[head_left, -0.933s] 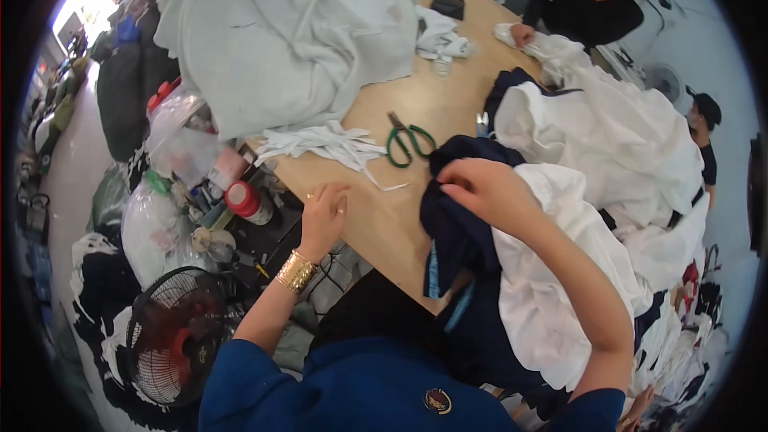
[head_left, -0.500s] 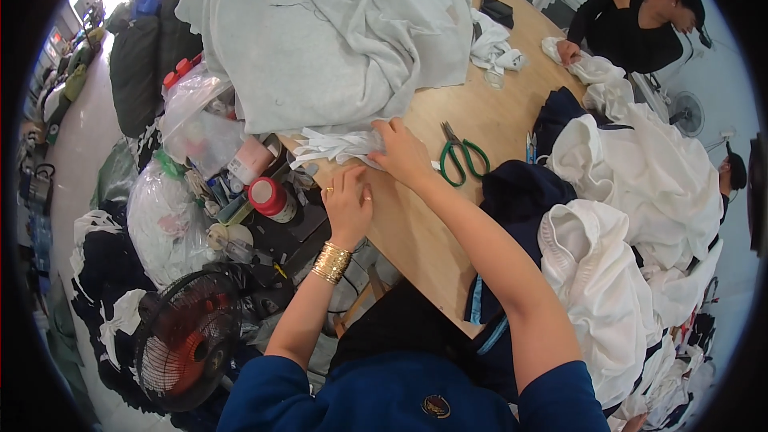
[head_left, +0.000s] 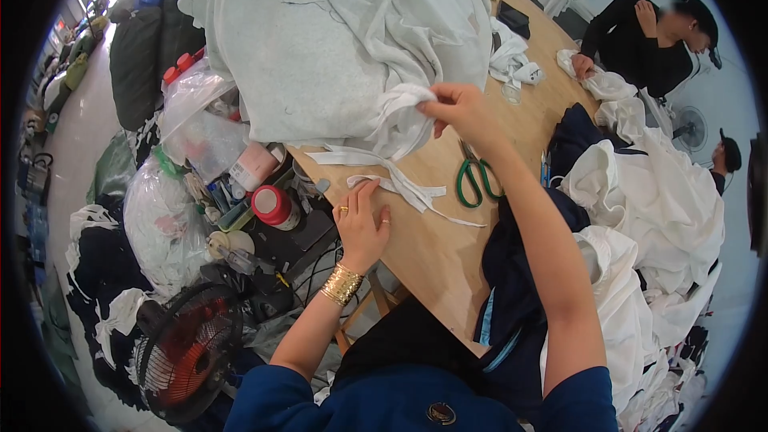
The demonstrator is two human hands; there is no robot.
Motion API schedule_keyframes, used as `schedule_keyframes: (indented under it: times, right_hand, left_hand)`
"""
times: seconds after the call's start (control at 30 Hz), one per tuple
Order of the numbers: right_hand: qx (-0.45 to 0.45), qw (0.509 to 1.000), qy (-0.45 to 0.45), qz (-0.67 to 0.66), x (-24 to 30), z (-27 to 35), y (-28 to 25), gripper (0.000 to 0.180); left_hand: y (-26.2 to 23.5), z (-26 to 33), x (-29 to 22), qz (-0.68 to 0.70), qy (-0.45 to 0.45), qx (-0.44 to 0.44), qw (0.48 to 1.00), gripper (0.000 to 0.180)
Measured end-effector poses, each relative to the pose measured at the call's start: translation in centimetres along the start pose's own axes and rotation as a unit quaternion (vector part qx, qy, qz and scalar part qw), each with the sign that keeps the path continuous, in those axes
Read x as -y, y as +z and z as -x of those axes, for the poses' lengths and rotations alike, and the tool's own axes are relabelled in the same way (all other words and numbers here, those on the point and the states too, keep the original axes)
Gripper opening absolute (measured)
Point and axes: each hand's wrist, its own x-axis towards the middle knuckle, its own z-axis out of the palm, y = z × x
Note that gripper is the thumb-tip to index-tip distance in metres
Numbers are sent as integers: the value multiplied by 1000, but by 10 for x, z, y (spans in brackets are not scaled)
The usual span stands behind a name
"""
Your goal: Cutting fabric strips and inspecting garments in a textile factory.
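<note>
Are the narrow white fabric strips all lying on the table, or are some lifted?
Some are lifted: the right hand pinches a looped white fabric bunch, while other narrow white strips lie on the pale wooden tabletop.

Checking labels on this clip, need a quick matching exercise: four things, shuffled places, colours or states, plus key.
Things
1. right hand
2. scissors
3. bracelets
4. left hand

Places, colours or states
A. gold-coloured
B. by the near edge of the table, next to loose white strips
C. gripping bunched white strips
D. green-handled, lying on the wood

Right pairs: 1-C, 2-D, 3-A, 4-B
</note>
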Motion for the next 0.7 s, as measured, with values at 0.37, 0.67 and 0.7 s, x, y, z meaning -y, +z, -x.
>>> schedule_keyframes:
  times: [0.37,0.67,0.7]
  right_hand:
    - [-9,997,-1,78,22,19,-29,15]
    - [54,998,8,-10,-8,9,7,15]
    - [58,998,28,13,-19,7,10,15]
  left_hand:
    - [-10,-37,3,10,11,29,999,53]
    - [-10,-59,35,42,-12,-23,999,48]
    - [-10,-59,36,68,-12,-36,997,47]
